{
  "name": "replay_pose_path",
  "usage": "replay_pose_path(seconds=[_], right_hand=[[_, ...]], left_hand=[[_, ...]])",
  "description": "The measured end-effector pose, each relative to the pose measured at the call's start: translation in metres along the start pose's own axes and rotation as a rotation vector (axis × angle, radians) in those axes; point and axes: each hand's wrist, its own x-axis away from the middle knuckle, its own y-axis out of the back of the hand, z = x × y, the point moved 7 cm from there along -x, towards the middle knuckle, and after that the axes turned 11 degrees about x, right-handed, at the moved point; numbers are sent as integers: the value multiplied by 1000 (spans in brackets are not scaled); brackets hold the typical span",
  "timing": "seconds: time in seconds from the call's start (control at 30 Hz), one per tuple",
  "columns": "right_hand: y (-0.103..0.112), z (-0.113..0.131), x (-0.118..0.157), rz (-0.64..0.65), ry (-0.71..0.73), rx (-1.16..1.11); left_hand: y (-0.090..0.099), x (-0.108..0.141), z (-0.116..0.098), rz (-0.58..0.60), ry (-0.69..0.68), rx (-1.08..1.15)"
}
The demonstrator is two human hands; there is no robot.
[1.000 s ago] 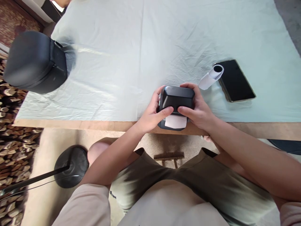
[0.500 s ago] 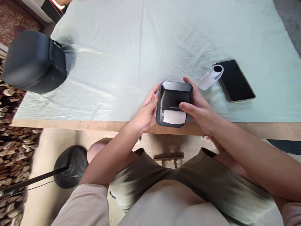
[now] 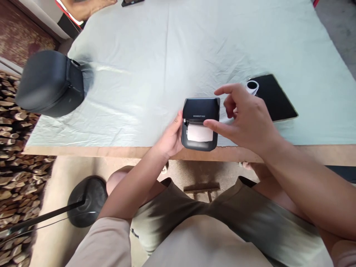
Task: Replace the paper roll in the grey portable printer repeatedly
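A small black label printer (image 3: 202,108) is gripped at its left side by my left hand (image 3: 172,136), just above the table's front edge. A strip of white paper (image 3: 200,132) shows at its front, below a lid whose edge stands a little apart from the body. My right hand (image 3: 247,116) is at the printer's right, thumb tip at the lid's front edge and index finger stretched out near the far right corner. Its other fingers are curled. Behind this hand, a roll of white labels (image 3: 252,87) is partly hidden, beside a dark phone (image 3: 274,97).
A black zippered case (image 3: 50,83) sits at the table's left on the pale cloth (image 3: 133,74). Another person's arm (image 3: 91,9) and a dark object (image 3: 132,2) are at the far edge. A round black stand base (image 3: 86,202) is on the floor, near stacked firewood (image 3: 22,178).
The printer's lid has lifted, showing a gap above the paper. My right hand has moved from gripping the printer's side to a spread pose over it. More of the other person's arm shows.
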Motion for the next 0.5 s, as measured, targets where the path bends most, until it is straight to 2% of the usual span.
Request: replay_pose_path(seconds=[0.17,0.23,0.3,0.4,0.5], right_hand=[[4,1,-1,-92,-91,-231],[6,1,-3,-147,-70,-350],[6,5,-5,-148,-16,-351],[-3,16,-8,-19,94,-25],[-12,19,-6,122,126,351]], left_hand=[[2,2,0,24,8,-16],[2,2,0,16,6,-16],[0,3,-1,19,2,-15],[-3,5,-1,22,0,-34],[-6,7,0,14,10,-78]])
